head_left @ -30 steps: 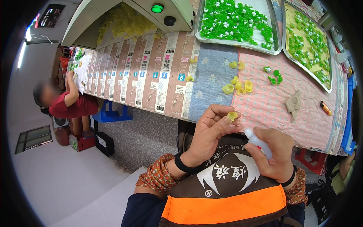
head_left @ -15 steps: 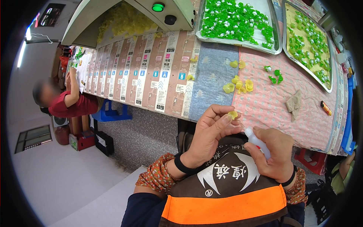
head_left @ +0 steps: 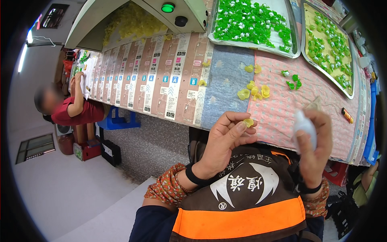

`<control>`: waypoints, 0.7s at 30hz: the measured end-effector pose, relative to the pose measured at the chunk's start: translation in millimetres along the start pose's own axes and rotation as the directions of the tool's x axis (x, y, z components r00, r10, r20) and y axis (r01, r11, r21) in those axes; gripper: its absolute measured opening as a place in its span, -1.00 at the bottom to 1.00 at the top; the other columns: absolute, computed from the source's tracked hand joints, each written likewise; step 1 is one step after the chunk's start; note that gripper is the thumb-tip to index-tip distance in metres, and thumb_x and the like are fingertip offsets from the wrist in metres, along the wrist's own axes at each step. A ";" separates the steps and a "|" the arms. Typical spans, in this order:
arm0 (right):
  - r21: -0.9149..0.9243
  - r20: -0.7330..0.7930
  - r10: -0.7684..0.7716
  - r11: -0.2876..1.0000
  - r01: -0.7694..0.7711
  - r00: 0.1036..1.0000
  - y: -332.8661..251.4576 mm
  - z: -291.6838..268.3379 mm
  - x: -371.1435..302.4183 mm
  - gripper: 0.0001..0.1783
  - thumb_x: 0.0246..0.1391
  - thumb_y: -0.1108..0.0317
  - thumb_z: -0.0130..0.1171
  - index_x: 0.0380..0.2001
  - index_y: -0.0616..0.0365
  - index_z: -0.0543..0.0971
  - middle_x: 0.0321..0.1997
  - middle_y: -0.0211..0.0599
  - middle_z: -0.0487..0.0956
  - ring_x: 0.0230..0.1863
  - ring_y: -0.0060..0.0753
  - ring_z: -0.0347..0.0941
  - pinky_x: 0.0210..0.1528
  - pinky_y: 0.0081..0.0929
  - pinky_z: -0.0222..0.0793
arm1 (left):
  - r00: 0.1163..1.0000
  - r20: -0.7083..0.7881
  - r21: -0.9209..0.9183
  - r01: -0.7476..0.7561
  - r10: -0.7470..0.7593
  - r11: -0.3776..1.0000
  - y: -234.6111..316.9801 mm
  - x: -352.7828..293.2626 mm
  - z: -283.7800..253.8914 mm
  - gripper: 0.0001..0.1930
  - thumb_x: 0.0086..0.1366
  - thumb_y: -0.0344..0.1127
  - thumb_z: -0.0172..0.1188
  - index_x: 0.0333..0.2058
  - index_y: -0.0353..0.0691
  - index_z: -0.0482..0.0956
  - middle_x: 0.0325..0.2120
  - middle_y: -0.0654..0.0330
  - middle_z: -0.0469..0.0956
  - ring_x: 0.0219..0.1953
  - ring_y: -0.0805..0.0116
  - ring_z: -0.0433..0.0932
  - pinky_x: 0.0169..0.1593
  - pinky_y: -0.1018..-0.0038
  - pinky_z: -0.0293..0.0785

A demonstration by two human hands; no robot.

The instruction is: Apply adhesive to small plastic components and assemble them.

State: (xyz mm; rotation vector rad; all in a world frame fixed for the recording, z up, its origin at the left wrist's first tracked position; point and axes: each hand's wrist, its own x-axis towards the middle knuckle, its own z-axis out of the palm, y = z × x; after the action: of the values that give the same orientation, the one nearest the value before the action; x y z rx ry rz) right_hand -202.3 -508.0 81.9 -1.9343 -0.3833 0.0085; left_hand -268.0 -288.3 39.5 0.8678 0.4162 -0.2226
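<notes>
Between thumb and fingers, my left hand (head_left: 226,135) pinches a small yellow translucent plastic piece (head_left: 248,122), cupped in shape, just off the table's front edge. My right hand (head_left: 316,149) is wrapped round a small white squeeze bottle (head_left: 305,131), its nozzle pointing up; both are blurred by motion. Beyond my left hand, several loose yellow pieces (head_left: 255,92) lie on the pink cloth (head_left: 282,109) and blue cloth (head_left: 227,76). A few small green and white pieces (head_left: 296,82) rest farther right. A beige rag (head_left: 314,103) lies partly hidden behind the bottle.
A metal tray (head_left: 297,50) of green and white pieces stands at the back, beside a second tray (head_left: 328,77) with green and yellow ones. Under a machine hood (head_left: 90,24) is a yellow heap (head_left: 135,22). A glue-stick-like tube (head_left: 347,115) lies right. A person in red (head_left: 82,111) works far left.
My right hand has carried the bottle away from the yellow piece, to the right and upward, and tipped it more upright. My left hand keeps its place and its pinch.
</notes>
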 end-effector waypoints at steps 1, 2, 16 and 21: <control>0.158 -0.049 0.116 0.982 -0.107 0.992 4.5 -5.7 5.7 -0.54 0.11 0.40 0.31 0.05 0.27 0.44 -0.14 -0.23 0.59 -0.18 -0.47 0.50 -0.15 -0.52 0.45 | 1.000 -0.001 0.037 -0.002 0.002 0.999 -0.5 0.2 0.8 -0.72 0.48 -0.28 0.06 0.07 -0.26 0.39 -0.05 0.07 0.55 -0.02 0.39 0.58 0.06 0.34 0.63; 0.317 -0.074 0.235 0.927 -0.201 0.969 9.3 -11.8 12.5 -0.53 0.15 0.39 0.27 0.09 0.25 0.40 -0.07 -0.23 0.57 -0.09 -0.51 0.47 -0.09 -0.54 0.43 | 1.000 0.000 0.034 -0.004 0.004 0.999 -1.1 0.7 0.8 -0.72 0.48 -0.28 0.06 0.07 -0.26 0.39 -0.05 0.07 0.55 -0.02 0.39 0.58 0.06 0.34 0.63; -0.232 -0.130 0.233 0.938 -0.258 0.964 92.8 -82.9 48.6 -0.67 0.10 0.53 0.14 -0.04 0.18 0.42 0.01 -0.27 0.55 -0.09 -0.50 0.42 0.05 -0.51 0.33 | 0.988 0.146 0.177 -0.078 0.052 0.981 -0.4 10.6 7.7 -0.72 0.44 -0.43 0.07 0.08 -0.28 0.39 -0.02 0.09 0.53 0.04 0.35 0.54 0.08 0.37 0.58; -0.221 -0.160 0.252 0.933 -0.283 0.954 90.8 -86.2 42.8 -0.57 0.08 0.52 0.14 0.06 0.17 0.41 0.03 -0.25 0.50 -0.01 -0.42 0.42 0.07 -0.43 0.34 | 0.990 0.138 0.179 -0.051 0.026 0.982 1.6 10.4 4.4 -0.73 0.45 -0.44 0.03 0.09 -0.28 0.39 -0.02 0.08 0.54 0.05 0.34 0.55 0.08 0.36 0.59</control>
State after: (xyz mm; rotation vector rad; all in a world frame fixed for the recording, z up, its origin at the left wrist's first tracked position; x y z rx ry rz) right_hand -122.1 -604.9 40.8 -2.2030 -0.0300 0.0147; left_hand -257.0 -290.9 38.6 1.0335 0.2542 -0.2855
